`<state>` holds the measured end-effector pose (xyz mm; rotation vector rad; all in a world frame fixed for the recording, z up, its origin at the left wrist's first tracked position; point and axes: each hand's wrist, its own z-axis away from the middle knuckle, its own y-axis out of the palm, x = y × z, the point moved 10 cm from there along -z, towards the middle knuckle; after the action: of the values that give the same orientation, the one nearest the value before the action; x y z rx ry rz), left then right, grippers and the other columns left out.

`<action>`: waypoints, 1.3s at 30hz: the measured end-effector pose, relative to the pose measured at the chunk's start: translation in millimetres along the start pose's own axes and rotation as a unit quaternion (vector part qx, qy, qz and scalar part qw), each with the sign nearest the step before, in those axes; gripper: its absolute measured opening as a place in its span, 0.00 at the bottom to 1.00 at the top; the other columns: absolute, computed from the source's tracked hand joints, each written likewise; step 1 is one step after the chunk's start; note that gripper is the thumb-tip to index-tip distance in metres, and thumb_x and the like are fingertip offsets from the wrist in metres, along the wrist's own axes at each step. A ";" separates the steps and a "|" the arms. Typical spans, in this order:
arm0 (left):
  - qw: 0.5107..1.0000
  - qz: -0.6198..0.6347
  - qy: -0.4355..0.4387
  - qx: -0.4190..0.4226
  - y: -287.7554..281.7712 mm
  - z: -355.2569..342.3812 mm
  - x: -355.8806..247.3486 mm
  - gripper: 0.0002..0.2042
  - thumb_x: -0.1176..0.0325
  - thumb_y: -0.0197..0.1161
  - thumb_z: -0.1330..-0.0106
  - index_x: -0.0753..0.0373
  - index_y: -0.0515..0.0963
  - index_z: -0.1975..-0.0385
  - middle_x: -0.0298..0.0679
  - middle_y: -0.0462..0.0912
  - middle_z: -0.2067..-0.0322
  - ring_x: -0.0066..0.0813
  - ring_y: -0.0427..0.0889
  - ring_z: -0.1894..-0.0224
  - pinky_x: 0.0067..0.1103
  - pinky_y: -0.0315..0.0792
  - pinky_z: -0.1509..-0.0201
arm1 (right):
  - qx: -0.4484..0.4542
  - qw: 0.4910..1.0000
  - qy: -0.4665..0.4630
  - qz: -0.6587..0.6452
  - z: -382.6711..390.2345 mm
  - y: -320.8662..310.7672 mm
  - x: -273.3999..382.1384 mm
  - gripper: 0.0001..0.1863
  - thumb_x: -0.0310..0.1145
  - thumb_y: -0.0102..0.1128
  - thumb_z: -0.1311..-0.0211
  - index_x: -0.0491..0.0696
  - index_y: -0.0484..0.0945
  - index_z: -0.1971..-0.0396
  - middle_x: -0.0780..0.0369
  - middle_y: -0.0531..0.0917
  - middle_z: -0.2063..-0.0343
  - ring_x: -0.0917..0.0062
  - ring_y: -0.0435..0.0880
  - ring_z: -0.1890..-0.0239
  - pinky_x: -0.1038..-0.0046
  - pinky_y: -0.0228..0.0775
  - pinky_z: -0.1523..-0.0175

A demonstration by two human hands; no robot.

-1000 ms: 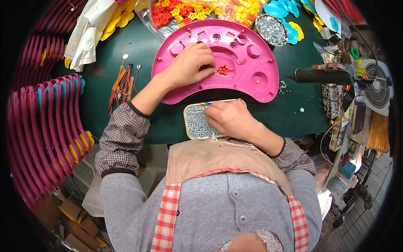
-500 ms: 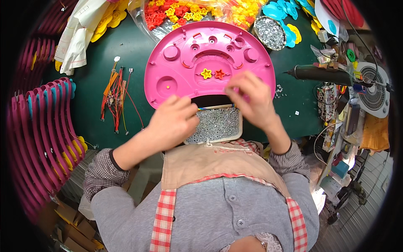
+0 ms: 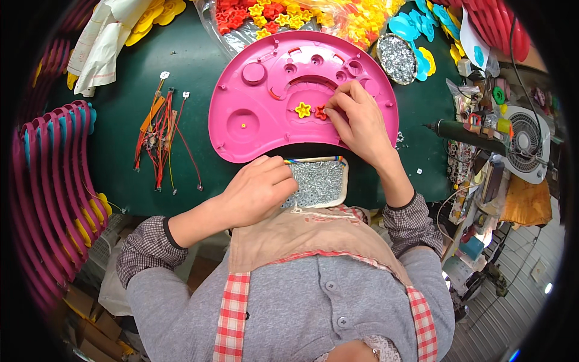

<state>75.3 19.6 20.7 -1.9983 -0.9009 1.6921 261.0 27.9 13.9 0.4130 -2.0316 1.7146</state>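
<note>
A pink curved plastic shell [image 3: 265, 130] lies hollow side up on the green table. In its middle recess sit a yellow star piece [image 3: 303, 110] and a red star piece [image 3: 320, 113] side by side. My right hand [image 3: 362, 123] is over the shell, thumb and fingertips pinched together beside the red star; anything between them is too small to make out. Below the shell stands a shallow tray of small metal screws [image 3: 319, 181]. At its left end rests my left hand [image 3: 256, 188], fingers curled together, with whatever they hold hidden.
A round tin of small metal parts [image 3: 397, 58] stands behind the shell. Beside it are a bag of red and yellow stars [image 3: 283, 15] and blue pieces [image 3: 405, 27]. Wired components [image 3: 160, 136] lie left. At right are a dark-tipped green tool [image 3: 461, 133] and a fan [image 3: 528, 142].
My right hand has moved up and inward from the shell's front edge to the red star. My left hand has come down from the shell's edge to the screw tray.
</note>
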 end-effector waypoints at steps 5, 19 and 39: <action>0.995 0.095 -0.026 -0.007 -9.5 -1.9 0.4 0.09 0.78 0.72 0.45 0.64 0.83 0.64 0.38 0.80 0.65 0.39 0.81 0.60 0.31 0.77 0.57 | 0.043 0.999 0.024 0.021 -5.3 1.3 3.2 0.07 0.31 0.70 0.40 0.45 0.83 0.66 0.59 0.80 0.59 0.61 0.82 0.53 0.59 0.74 0.50; 0.992 -0.087 -0.051 -0.080 -45.7 -82.3 81.8 0.06 0.73 0.75 0.43 0.62 0.85 0.68 0.36 0.79 0.62 0.37 0.77 0.54 0.33 0.70 0.47 | -0.312 0.947 -0.007 -0.082 68.5 -96.0 -4.5 0.10 0.19 0.75 0.45 0.44 0.84 0.63 0.60 0.81 0.60 0.74 0.82 0.63 0.74 0.76 0.57; 0.987 -0.121 -0.107 0.021 -37.1 -109.1 82.1 0.05 0.73 0.72 0.42 0.63 0.82 0.69 0.39 0.78 0.64 0.41 0.75 0.56 0.34 0.69 0.49 | -0.359 0.832 0.009 -0.424 132.7 -146.5 -109.6 0.28 0.20 0.64 0.39 0.39 0.70 0.38 0.57 0.83 0.62 0.73 0.84 0.61 0.66 0.80 0.50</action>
<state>178.7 115.2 7.5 -1.6271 -1.1193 1.7898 408.8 -135.5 64.6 0.8436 -1.8532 0.3834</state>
